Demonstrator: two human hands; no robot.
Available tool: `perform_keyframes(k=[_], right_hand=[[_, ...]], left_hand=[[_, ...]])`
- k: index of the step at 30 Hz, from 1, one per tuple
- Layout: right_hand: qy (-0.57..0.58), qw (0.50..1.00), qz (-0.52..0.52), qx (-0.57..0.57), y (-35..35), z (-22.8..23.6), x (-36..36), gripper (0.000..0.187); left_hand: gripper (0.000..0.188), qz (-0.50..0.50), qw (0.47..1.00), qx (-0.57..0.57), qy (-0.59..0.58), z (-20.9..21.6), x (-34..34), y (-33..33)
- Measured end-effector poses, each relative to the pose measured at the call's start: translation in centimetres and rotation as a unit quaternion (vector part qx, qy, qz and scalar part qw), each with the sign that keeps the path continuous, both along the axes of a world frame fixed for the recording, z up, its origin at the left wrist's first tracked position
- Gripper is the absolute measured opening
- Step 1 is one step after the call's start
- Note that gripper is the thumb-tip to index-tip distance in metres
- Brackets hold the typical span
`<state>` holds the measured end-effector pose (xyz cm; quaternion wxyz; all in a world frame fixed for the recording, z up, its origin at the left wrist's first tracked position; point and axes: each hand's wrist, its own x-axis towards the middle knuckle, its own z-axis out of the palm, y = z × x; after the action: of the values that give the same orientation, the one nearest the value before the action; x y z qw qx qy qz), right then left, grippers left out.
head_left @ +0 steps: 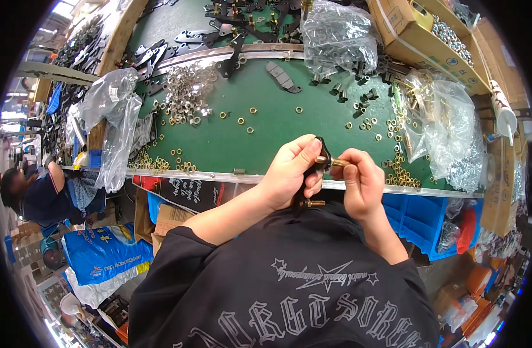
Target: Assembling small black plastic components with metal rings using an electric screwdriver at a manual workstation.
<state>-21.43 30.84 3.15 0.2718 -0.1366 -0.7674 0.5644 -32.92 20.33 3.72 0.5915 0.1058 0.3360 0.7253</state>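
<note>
Broadly, a green bench [271,139] edged in pale metal, strewn with small parts and very near a black shirt [237,275]. At upper right, an open cardboard box [406,43] of silvery bits; just left of that, a clear plastic bag [338,35] with dark sleeves [336,88] about its lower side. Next in size, two bare hands close together over the near edge: left hand [293,169] wrapped around a black bracket [326,153], thumb uppermost; right hand [361,182] just beside, fingertips narrowed onto a brass-coloured pin [339,163]. Long axis of the bracket steep, from above the left thumb down toward the shirt; pin roughly crosswise to it, at the upper end (left of the right fingertips, so well within reach of both hands). Near the lower end, a second brass-coloured pin [316,203], pointing right. Smallest, brass-coloured rings [400,168] along the bench's near right part. Hidden: mid-bracket, behind left fingers, and part of the upper pin, under right fingertips. Impossible to tell: whether seated in a hole or merely against the bracket.
</note>
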Motion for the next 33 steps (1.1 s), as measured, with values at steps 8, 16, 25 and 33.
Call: perform_keyframes(k=[8,16,25,33], right_hand=[[-0.069,0.976,0.118,-0.170,1.4,0.4,-0.4,0.016],[-0.006,0.986,0.075,0.149,2.4,-3.6,-3.5,0.021],[-0.128,0.953,0.025,0.272,3.1,-7.4,-5.8,0.019],[-0.125,0.914,-0.218,0.318,7.7,-2.3,-3.6,0.020]], left_hand=[[0.029,-0.002,1.000,-0.017,0.010,0.0,-0.6,-0.2],[0.026,0.053,0.973,-0.131,0.181,-1.9,-2.0,0.3],[0.028,0.015,0.883,-0.272,0.382,-4.7,-5.0,2.4],[0.031,0.054,0.880,-0.281,0.378,-5.2,-4.9,2.0]])
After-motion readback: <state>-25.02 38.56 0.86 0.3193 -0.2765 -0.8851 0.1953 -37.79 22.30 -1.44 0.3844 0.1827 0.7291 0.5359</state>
